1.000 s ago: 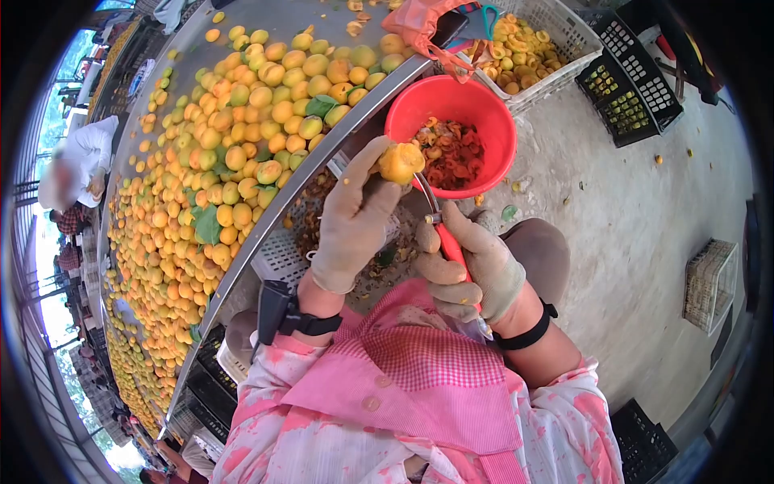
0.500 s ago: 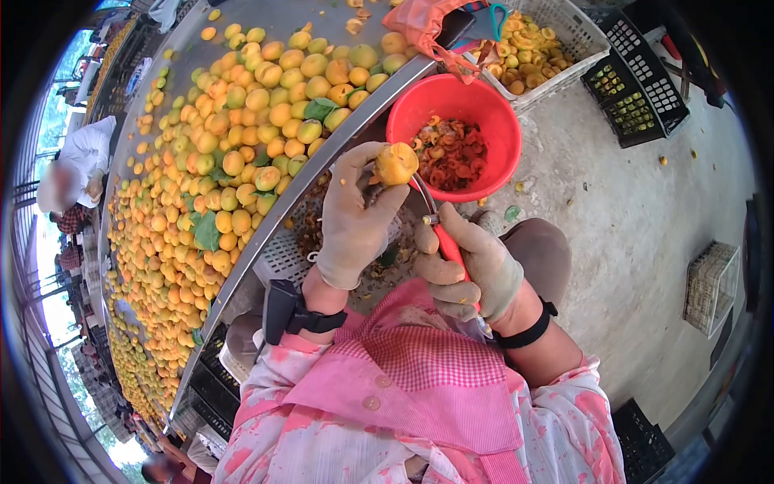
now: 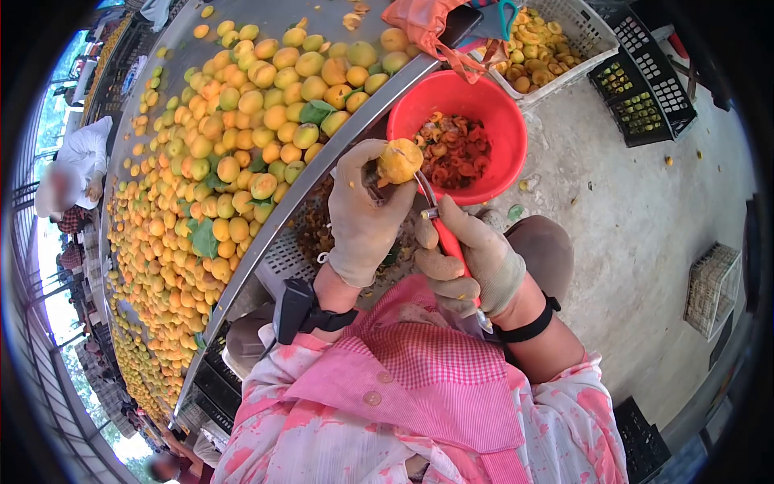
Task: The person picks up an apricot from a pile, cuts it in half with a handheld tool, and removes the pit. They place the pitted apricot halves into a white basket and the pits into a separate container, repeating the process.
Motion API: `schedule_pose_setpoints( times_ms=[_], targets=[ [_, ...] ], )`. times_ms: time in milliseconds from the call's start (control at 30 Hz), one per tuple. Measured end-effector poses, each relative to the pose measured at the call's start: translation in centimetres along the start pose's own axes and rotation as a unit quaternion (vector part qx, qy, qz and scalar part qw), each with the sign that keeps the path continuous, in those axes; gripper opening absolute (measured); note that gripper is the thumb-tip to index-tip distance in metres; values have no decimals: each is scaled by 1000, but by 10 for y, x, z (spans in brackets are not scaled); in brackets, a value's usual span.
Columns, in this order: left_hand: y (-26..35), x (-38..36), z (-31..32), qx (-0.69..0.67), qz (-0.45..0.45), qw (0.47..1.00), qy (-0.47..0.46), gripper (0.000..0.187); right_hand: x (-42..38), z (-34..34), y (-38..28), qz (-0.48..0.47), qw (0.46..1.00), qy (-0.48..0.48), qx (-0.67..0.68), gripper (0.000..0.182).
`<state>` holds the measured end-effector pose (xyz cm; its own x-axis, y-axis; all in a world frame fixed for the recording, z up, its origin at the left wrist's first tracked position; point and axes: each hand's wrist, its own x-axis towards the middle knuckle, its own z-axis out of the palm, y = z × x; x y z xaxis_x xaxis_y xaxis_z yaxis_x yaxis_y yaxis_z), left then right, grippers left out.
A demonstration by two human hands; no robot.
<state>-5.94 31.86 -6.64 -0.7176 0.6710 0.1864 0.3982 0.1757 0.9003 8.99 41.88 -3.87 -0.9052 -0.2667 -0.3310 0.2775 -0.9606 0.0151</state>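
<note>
My left hand [image 3: 369, 211], in a beige work glove, pinches a yellow apricot [image 3: 400, 161] between thumb and fingers. Its surface looks rough and partly peeled. My right hand [image 3: 476, 262], gloved too, is wrapped around a red-handled pitting tool [image 3: 449, 242]. The tool's curved metal end reaches up to the lower right side of the apricot. Just beyond both hands stands a red bucket [image 3: 516, 137], with wet orange-brown fruit scraps [image 3: 455, 153] in its bottom.
A metal-edged table [image 3: 298, 198] at the left carries a heap of apricots [image 3: 218, 169] with some leaves. A white crate [image 3: 601, 52] of halved fruit, an orange bag [image 3: 419, 24] and a black crate [image 3: 645, 81] lie ahead. A person [image 3: 85, 153] works across the table.
The view shifts slightly. Both hands keep their grips, the apricot appears turned a little, and the tool's curved end stays against it.
</note>
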Motion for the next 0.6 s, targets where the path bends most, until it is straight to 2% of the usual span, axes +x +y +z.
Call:
schedule_pose_setpoints(
  times_ms=[67, 200, 267, 500, 567, 600],
  targets=[
    [-5, 2, 0, 59, 62, 996, 23, 52, 4, -3, -3, 13, 999, -31, 40, 45],
    [-4, 5, 7, 119, 94, 987, 56, 55, 12, -13, -6, 24, 986, -127, 106, 46],
    [-6, 8, 11, 158, 179, 969, 61, 57, 14, -13, -9, 20, 983, -139, 116, 46],
    [-10, 14, 19, 167, 187, 967, 54, 57, 17, -19, -20, 32, 973, -164, 161, 48],
    [-15, 17, 19, 181, 257, 948, 43, 56, 16, -15, -22, 27, 967, -187, 169, 47],
    [-16, 16, 20, 182, 257, 948, 43, 56, 14, -11, -24, 21, 961, -211, 176, 47]
  ],
)
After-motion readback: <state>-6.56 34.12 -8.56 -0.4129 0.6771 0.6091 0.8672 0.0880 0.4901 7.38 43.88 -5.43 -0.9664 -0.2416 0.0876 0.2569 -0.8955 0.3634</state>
